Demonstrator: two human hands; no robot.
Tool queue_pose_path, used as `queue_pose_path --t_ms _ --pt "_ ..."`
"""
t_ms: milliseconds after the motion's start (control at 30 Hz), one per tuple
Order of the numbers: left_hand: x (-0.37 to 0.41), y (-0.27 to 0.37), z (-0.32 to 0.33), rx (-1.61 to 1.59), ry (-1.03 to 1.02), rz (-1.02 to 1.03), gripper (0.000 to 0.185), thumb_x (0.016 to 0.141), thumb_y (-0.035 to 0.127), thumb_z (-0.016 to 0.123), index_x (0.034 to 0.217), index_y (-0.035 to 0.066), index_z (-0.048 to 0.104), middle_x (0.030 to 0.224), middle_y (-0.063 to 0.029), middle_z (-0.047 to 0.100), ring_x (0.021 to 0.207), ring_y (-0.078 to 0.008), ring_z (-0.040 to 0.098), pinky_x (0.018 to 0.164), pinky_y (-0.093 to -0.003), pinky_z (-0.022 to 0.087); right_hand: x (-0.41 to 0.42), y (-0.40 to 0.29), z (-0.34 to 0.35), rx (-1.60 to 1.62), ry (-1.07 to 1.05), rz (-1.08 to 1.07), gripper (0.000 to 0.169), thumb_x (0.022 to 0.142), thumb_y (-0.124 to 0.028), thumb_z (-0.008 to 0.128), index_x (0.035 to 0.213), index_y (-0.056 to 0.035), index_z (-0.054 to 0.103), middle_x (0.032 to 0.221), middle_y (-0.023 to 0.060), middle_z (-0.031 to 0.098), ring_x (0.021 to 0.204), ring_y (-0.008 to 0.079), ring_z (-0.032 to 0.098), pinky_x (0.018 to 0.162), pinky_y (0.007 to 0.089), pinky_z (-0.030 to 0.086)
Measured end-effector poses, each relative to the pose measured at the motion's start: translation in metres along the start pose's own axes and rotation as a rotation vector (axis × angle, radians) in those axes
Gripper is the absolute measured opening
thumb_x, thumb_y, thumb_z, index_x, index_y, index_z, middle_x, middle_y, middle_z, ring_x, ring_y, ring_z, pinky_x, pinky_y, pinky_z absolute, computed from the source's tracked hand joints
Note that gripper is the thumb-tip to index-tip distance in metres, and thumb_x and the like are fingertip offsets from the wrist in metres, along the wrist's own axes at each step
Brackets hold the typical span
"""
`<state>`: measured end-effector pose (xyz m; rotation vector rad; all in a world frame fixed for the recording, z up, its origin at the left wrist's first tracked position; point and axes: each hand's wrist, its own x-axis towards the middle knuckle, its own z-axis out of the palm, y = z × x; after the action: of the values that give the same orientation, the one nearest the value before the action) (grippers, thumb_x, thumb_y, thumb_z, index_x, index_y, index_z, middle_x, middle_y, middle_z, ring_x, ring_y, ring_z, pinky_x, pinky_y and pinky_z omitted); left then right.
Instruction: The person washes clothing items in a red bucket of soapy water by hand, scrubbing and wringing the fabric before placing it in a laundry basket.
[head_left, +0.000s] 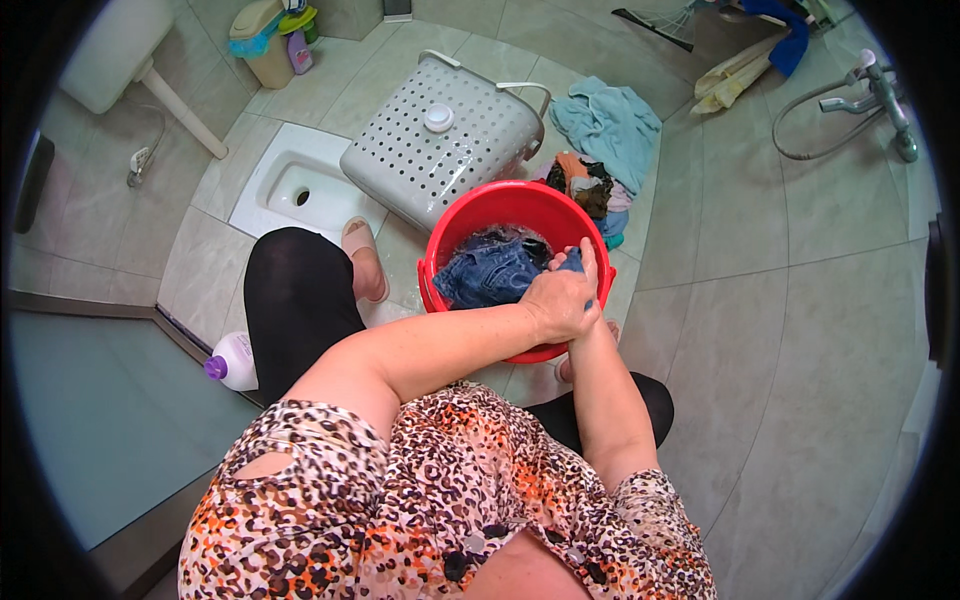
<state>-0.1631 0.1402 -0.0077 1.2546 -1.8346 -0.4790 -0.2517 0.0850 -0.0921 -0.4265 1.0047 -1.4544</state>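
Note:
A red plastic bucket (480, 196) stands on the floor between my feet. A wet blue denim garment (487, 274) lies in it, with dark cloth and sudsy water behind. Over the bucket's right side my hands overlap. My left hand (556, 306) is closed on a bunched piece of blue cloth (574, 260). Against it is my right hand (590, 262), partly hidden by the left, its fingers around the same cloth. Whether this cloth is part of the denim garment I cannot tell.
A grey perforated laundry basket (450, 127) stands just behind the bucket, beside a squat toilet (281, 176). A light-blue cloth (607, 124) and mixed clothes (589, 184) lie right of it. A white bottle (238, 361) is at left; a shower mixer (874, 94) is on the right wall.

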Motion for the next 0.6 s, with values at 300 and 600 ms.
queue_pose_path --t_ms 300,600 --pt "0.017 -0.107 -0.028 -0.018 -0.12 -0.373 0.043 0.087 0.028 0.058 0.12 0.001 0.058 0.111 -0.0252 0.066 0.104 -0.0391 0.064 0.091 -0.0473 0.05 -0.038 -0.035 0.046 -0.432 -0.277 0.263 0.02 0.096 -0.024 0.054 0.093 -0.0075 0.064 0.09 0.0013 0.062 0.082 0.013 0.059 0.074 0.0294 0.048" --pt "0.02 -0.057 -0.055 -0.138 -0.539 -0.31 0.052 0.071 0.031 0.079 0.113 0.003 0.064 0.093 -0.0149 0.069 0.086 -0.0259 0.067 0.085 -0.0363 0.051 -0.024 -0.069 0.057 -0.361 -0.406 -0.03 0.032 0.103 -0.034 0.047 0.091 -0.0074 0.059 0.088 0.0038 0.06 0.085 0.0133 0.057 0.082 0.0297 0.046"
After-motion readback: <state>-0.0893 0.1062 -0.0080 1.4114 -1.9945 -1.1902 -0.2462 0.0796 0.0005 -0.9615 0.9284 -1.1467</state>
